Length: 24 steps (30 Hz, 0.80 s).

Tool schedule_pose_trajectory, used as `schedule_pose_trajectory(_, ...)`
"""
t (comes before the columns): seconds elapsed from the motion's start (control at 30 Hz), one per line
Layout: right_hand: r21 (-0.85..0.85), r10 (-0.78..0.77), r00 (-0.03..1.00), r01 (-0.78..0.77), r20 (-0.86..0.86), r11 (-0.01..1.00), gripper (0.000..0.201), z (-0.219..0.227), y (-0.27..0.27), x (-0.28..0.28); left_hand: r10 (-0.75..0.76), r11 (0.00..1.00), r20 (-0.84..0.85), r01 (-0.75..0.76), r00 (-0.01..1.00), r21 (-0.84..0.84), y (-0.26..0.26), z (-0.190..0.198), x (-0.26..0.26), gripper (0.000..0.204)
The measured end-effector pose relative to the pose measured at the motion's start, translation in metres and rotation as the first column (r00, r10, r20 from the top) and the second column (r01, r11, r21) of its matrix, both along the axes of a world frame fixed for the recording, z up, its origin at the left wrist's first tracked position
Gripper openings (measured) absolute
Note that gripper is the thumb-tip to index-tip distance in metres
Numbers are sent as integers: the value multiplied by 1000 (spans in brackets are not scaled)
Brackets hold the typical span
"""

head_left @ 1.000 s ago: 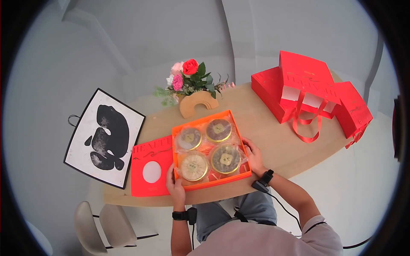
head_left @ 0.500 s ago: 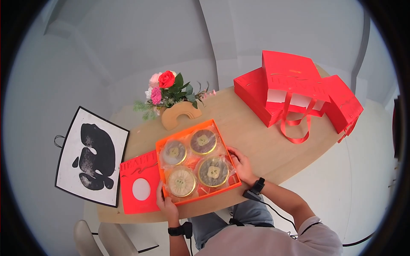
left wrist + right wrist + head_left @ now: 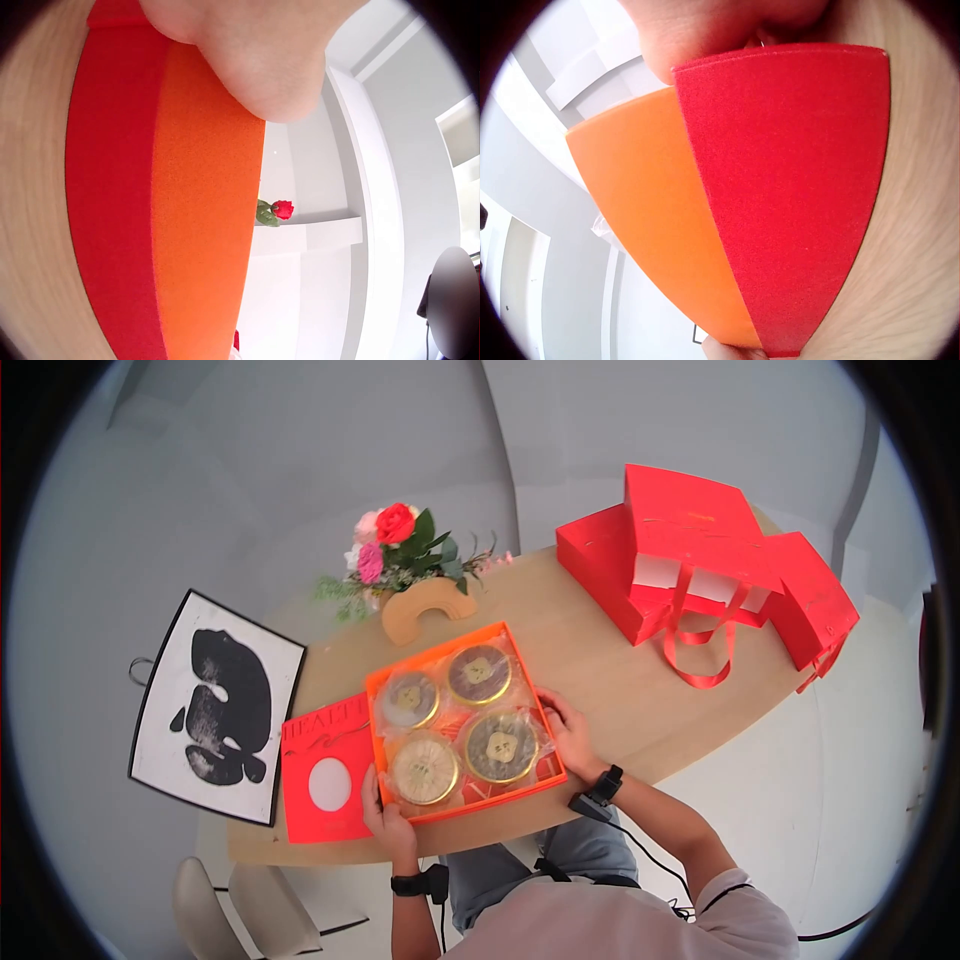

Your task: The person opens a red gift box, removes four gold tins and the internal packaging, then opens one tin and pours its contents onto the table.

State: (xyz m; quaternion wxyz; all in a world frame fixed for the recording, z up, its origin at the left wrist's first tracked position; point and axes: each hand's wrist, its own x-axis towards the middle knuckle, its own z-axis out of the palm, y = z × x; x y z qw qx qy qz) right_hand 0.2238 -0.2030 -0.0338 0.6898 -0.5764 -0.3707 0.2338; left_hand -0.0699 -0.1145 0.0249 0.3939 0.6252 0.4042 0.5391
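An orange-lined box [image 3: 500, 796] with a red outer side stands at the table's front edge, holding several round tins in clear wrapping, such as a pale one [image 3: 425, 769]. My left hand [image 3: 388, 822] grips its front left corner, and my right hand [image 3: 572, 738] grips its right side. In the left wrist view the hand [image 3: 262, 56] lies against the top of the orange wall [image 3: 202, 202]. The right wrist view shows the hand [image 3: 712, 34] at the end of the red side [image 3: 787, 172]. Some fingertips are hidden behind the box.
A red panel [image 3: 350, 815] with a white circle lies left of the box, beside a black-and-white picture [image 3: 230, 710]. Behind the box are flowers in a wooden arch vase [image 3: 405, 615]. Red boxes and a ribboned bag [image 3: 690, 530] stand at the back right.
The head view has shifted, moving the whole scene leftward in the picture since the earliest frame. Both hands have kept their places on the box, which shows no clear movement on the table.
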Motion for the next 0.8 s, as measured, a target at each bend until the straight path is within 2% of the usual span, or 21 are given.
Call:
schedule_pose_trajectory(0.1, -22, 35, 999, -35, -26, 999, 36, 4, 0, 2, -2, 1000, 20, 2, 1000, -4, 5, -5, -6, 66)
schedule_pose_trajectory(0.2, -15, 23, 999, -24, -29, 1000, 35, 8, -1, 2, -62, 998, -40, 62, 997, -6, 7, -8, -11, 64)
schedule_pose_trajectory(0.43, -17, 21, 1000, -21, -15, 1000, 35, 12, -2, 2, -86, 996, -69, 87, 994, 2, 2, 16, -27, 59)
schedule_pose_trajectory(0.47, -16, 28, 999, -28, -17, 999, 35, 11, -2, 3, -79, 997, -71, 79, 994, 3, 4, 24, -34, 59)
schedule_pose_trajectory(0.53, -29, 21, 1000, -21, 5, 999, 36, 7, -1, 4, 53, 995, -256, -29, 965, 96, 15, 45, -52, 61)
schedule_pose_trajectory(0.57, -27, 30, 1000, -30, 1, 999, 36, 6, 0, 5, 62, 994, -260, -37, 964, 98, 24, 52, -59, 61)
schedule_pose_trajectory(0.63, -20, 16, 1000, -16, 4, 1000, 35, 4, 1, 5, 229, 956, -559, -76, 797, 283, 44, 64, -74, 63)
schedule_pose_trajectory(0.67, -15, 23, 1000, -23, 0, 1000, 35, 3, 1, 5, 307, 935, -693, -69, 653, 349, 56, 63, -82, 72)
schedule_pose_trajectory(0.7, -11, 20, 1000, -20, -11, 1000, 35, 3, 1, 4, 315, 932, -694, -72, 648, 355, 61, 60, -88, 72)
schedule_pose_trajectory(0.77, 2, 15, 1000, -15, -25, 1000, 35, 5, 1, 4, 288, 954, -873, -39, 395, 297, 71, 56, -96, 79)
schedule_pose_trajectory(0.8, -8, 23, 1000, -23, -4, 1000, 35, 7, 0, 5, 293, 952, -871, -35, 393, 305, 78, 54, -99, 79)
